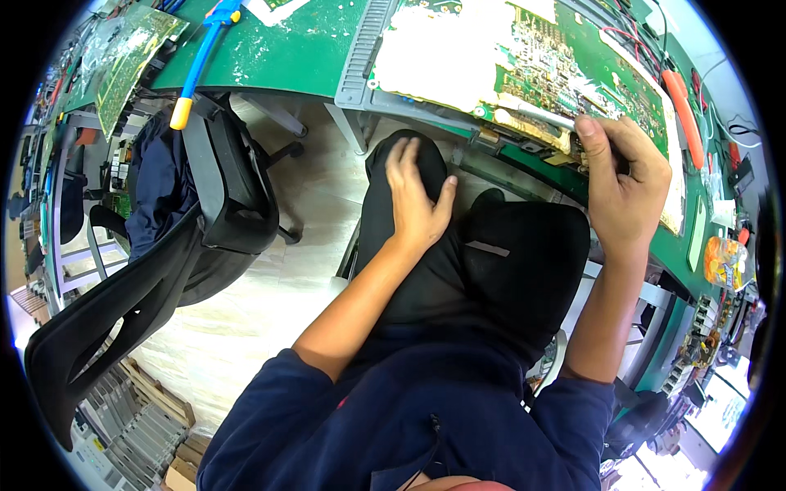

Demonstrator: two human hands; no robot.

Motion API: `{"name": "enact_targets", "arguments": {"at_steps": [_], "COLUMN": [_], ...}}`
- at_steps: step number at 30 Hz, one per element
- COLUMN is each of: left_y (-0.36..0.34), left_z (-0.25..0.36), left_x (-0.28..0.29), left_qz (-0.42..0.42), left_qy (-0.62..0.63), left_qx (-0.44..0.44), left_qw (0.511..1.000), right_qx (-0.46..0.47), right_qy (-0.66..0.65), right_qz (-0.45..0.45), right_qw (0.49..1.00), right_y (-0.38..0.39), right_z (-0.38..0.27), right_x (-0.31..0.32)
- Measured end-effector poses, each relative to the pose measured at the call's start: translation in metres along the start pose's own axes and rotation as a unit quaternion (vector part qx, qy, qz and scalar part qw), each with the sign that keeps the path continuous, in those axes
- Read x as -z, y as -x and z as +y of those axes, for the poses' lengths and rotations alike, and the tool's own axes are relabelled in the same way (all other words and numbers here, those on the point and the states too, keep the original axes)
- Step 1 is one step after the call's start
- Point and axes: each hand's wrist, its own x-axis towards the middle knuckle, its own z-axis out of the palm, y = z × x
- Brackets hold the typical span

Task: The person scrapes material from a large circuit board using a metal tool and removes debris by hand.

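My right hand (626, 176) is closed in a pinch around a slim, pale, stick-like tool (536, 113), whose exact kind I cannot make out. The tool slants left across the near edge of a large green circuit board (606, 72) packed with small parts. A bright white patch (438, 57) covers the board's left portion; whether it is a coating or glare is unclear. Below the table edge, my left hand (416, 196) is over my left thigh, its fingers stretched and the thumb apart, holding nothing.
The board lies over a grey ribbed tray (366, 53) on a green-topped table (291, 49). A blue tool with yellow ends (196, 69) overhangs the edge at left. An orange-red handle (684, 119) lies right of the board. A black chair (233, 176) stands to my left.
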Motion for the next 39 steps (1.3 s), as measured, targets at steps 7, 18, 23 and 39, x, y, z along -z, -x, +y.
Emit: {"name": "enact_targets", "arguments": {"at_steps": [7, 18, 23, 39], "left_y": [-0.006, -0.005, -0.007, -0.002], "left_z": [0.013, 0.017, 0.017, 0.018], "left_x": [-0.017, -0.011, -0.009, -0.013], "left_qz": [-0.090, -0.193, -0.231, -0.287], "left_qy": [0.001, 0.009, 0.009, 0.004], "left_qx": [0.015, -0.007, -0.016, -0.010], "left_qw": [0.996, 0.981, 0.973, 0.958], "right_qx": [0.048, 0.170, 0.191, 0.141], "right_qy": [-0.027, 0.080, 0.099, 0.073], "right_qz": [0.079, 0.033, -0.021, -0.099], "right_qw": [0.995, 0.982, 0.976, 0.982], "right_y": [0.006, -0.002, -0.013, -0.040], "right_z": [0.013, 0.007, -0.002, -0.007], "right_x": [-0.019, -0.012, -0.009, -0.012]}}
